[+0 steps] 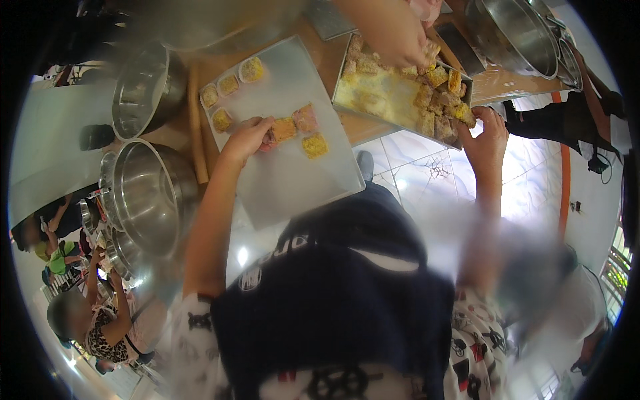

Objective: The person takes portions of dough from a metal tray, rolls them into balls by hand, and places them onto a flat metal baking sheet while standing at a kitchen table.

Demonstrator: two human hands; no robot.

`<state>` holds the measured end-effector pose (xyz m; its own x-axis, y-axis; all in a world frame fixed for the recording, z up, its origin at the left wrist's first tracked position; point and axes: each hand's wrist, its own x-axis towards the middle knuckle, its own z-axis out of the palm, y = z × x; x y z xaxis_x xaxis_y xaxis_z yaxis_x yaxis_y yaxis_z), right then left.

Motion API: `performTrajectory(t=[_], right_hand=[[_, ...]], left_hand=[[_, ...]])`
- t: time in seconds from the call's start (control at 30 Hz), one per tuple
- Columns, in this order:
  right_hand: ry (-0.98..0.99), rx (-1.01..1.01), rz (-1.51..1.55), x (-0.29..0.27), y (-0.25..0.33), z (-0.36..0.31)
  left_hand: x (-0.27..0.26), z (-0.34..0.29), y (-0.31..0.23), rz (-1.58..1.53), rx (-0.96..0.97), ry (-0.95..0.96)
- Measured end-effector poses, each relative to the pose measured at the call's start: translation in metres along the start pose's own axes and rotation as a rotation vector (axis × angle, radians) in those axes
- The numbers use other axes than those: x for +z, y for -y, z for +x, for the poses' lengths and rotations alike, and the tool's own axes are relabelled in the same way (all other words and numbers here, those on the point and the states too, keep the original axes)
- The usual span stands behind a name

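Observation:
My left hand (250, 139) is closed at the edge of a yellow crumb-coated cake piece (285, 129) on the pale flat tray (267, 193); something pink, perhaps a paper liner, shows under the fingers. Beside it lie another piece with pink around it (307, 118) and a bare yellow piece (315, 145). Several pieces in pale paper cups (252, 69) stand along the tray's far left. Over the right corner of a metal pan (383, 125), my right hand (485, 137) pinches a brown-yellow cake piece (465, 117). Similar pieces and yellow crumbs fill part of the pan.
Another person's hand (415, 50) reaches into the pan from the far side. Large steel bowls (148, 193) stand at the left, near a wooden rolling pin (197, 123). More metal bowls (517, 37) are at the far right. Other people sit or stand around.

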<state>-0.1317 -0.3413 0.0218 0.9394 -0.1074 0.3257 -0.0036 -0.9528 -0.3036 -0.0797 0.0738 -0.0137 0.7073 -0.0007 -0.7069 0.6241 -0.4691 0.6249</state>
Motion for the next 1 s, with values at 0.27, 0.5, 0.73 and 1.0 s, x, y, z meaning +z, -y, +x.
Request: performTrajectory(t=[0.27, 0.5, 0.73, 1.0], right_hand=[[0.101, 0.172, 0.601, -0.001, 0.069, -0.023], [0.603, 0.475, 1.409, 0.032, 0.131, -0.038], [0.729, 0.543, 1.565, 0.029, 0.16, -0.026], [1.013, 0.602, 1.383, 0.055, 0.179, -0.023]], left_hand=[[-0.002, 0.008, 0.019, 0.132, 0.151, -0.153], [0.005, 0.006, 0.033, -0.086, 0.136, -0.052], [0.003, -0.003, 0.051, 0.1, 0.224, -0.222], [0.024, -0.066, 0.021, -0.352, 0.608, 0.077]])
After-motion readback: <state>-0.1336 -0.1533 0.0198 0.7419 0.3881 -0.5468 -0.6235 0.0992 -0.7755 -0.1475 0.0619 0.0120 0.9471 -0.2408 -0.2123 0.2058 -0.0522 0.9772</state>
